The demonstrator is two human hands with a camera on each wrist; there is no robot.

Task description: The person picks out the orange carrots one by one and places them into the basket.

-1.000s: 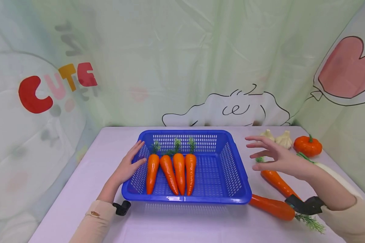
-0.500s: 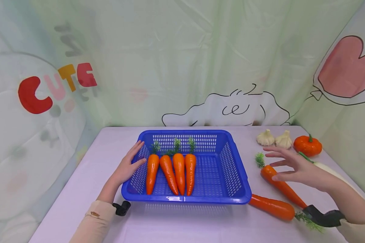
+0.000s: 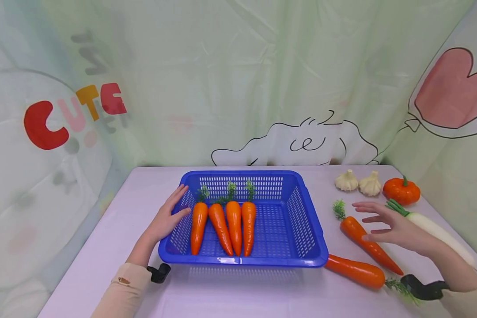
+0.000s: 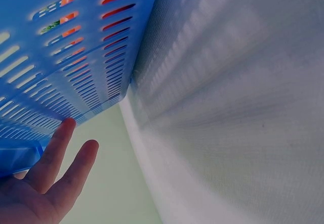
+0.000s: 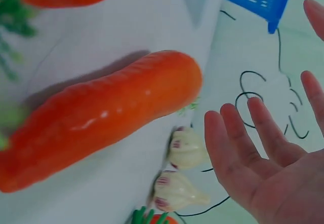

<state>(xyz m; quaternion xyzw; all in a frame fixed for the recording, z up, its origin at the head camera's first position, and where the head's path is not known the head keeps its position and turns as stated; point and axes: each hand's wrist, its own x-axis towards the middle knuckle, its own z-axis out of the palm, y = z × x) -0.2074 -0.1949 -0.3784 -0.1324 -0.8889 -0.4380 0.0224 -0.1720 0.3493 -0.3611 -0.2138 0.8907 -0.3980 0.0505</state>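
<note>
Head view, closest first: on the surface (image 3: 230, 300) lies a near carrot (image 3: 355, 271), its leafy end toward the person and to the right, its tip end running up to the near right corner of the blue basket (image 3: 244, 260); whether they touch is unclear. Just beyond is a second carrot (image 3: 367, 243), slanting the other way, greens far and left, tip near and right. The right grip (image 3: 399, 227) hangs over its right side, fingers spread and slightly bent, holding nothing; in the right wrist view it looks raised clear of the carrots. It is much the nearer hand to both: the left grip (image 3: 167, 218), fingers extended and unclenched, rests at the basket's left wall, beside four carrots (image 3: 233, 227) lying inside, tips toward the person. Right of the right grip slants a white radish (image 3: 441, 234); farthest are two garlic bulbs (image 3: 346, 181) and a small pumpkin (image 3: 401, 191).
</note>
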